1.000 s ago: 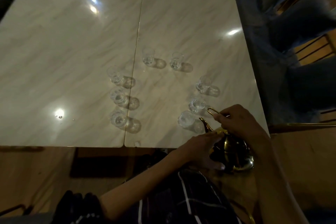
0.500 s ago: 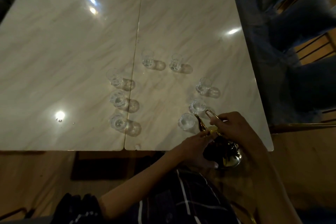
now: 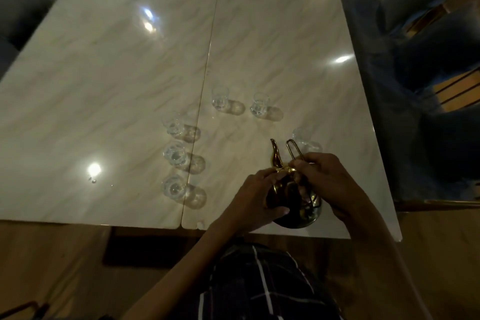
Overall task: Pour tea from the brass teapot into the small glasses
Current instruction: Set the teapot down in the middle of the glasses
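The brass teapot (image 3: 294, 199) is over the near right part of the marble table (image 3: 104, 86), its spout (image 3: 274, 153) pointing away from me. My right hand (image 3: 328, 180) grips the thin wire handle (image 3: 292, 148). My left hand (image 3: 253, 201) cups the pot's body from the left, thumb underneath. Small clear glasses stand in an arc: three on the left (image 3: 173, 186) (image 3: 174, 154) (image 3: 172, 125), two at the back (image 3: 220, 96) (image 3: 259, 104), one on the right (image 3: 301, 136) just beyond the handle. The pot and my hands hide the table surface beneath them.
A seam (image 3: 207, 73) runs down the middle of the table. Blue upholstered chairs (image 3: 428, 60) stand close along the right side. A few water drops (image 3: 92, 180) lie near the left front. The table's front edge (image 3: 130, 225) is just before my lap.
Both hands have carried the teapot forward from the table's front edge to over the near right glasses, which are now hidden. The spout now reaches further over the table.
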